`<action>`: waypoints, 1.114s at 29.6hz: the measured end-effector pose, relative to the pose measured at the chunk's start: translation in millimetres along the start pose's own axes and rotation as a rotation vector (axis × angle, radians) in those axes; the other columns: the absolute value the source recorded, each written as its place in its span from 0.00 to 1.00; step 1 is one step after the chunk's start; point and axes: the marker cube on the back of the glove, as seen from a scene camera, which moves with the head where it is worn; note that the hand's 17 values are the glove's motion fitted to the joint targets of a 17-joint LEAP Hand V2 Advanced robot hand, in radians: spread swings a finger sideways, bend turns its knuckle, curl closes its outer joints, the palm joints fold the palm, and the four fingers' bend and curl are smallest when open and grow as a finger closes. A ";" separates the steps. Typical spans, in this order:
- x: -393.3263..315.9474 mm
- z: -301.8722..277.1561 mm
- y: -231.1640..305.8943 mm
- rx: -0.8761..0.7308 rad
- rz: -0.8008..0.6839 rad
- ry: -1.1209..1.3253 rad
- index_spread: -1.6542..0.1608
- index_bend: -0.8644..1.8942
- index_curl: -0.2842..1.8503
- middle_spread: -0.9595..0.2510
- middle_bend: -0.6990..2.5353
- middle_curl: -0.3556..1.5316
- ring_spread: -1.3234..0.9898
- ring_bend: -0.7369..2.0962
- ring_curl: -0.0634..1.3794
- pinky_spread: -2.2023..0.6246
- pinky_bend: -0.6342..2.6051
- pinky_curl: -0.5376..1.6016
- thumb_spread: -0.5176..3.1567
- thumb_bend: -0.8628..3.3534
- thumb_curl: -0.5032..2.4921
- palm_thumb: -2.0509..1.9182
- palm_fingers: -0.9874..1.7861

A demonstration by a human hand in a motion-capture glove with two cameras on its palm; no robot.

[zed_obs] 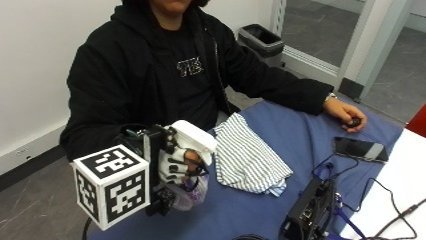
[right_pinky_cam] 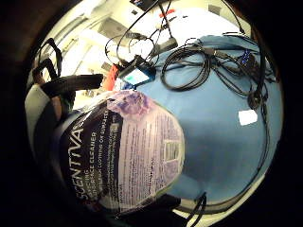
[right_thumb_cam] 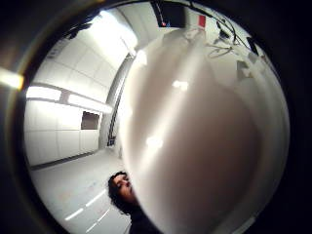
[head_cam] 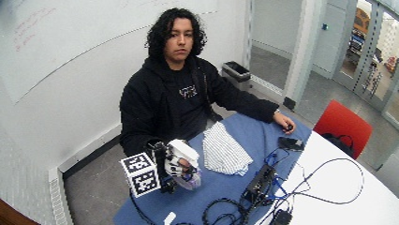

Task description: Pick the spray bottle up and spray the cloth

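We see a person in a black hooded top seated at the far side of a table covered with a blue cloth sheet (zed_obs: 313,140), and the black-gloved right hand (zed_obs: 181,167) is raised at the near left corner of that table with its fingers curled round the white plastic spray bottle (zed_obs: 190,145), whose white trigger head sits on top and whose purple-labelled body hangs below the fist. In the little-finger palm view the bottle's dark, lilac-printed label (right_pinky_cam: 125,151) fills much of the picture, so we judge the bottle to be pressed close into the palm and lifted clear of the table. The blue-and-white striped cloth (zed_obs: 247,157) lies crumpled on the sheet just to the right of the bottle, apart from it. The bare left hand (zed_obs: 346,116) rests at the far right edge of the table, near a dark phone (zed_obs: 361,148). A black electronics box (zed_obs: 307,205) stands at the near edge. As we read it, the pick-up is done; what is left is to aim the nozzle at the striped cloth and squeeze the trigger. We cannot tell whether any spray has landed on the cloth.
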 end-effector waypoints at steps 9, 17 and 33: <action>-48.0 17.4 -10.4 -0.220 0.103 0.169 0.76 0.40 0.40 0.61 0.38 0.49 0.48 0.50 0.40 0.68 0.33 0.46 0.23 0.20 0.43 0.77 0.82; -78.7 29.4 -1.9 -0.537 0.222 0.318 0.76 0.40 0.41 0.62 0.38 0.49 0.48 0.50 0.40 0.68 0.33 0.46 0.23 0.20 0.43 0.77 0.82; -84.1 124.7 13.8 -0.952 0.440 0.641 0.76 0.38 0.42 0.63 0.38 0.49 0.48 0.50 0.40 0.69 0.32 0.47 0.24 0.20 0.44 0.77 0.81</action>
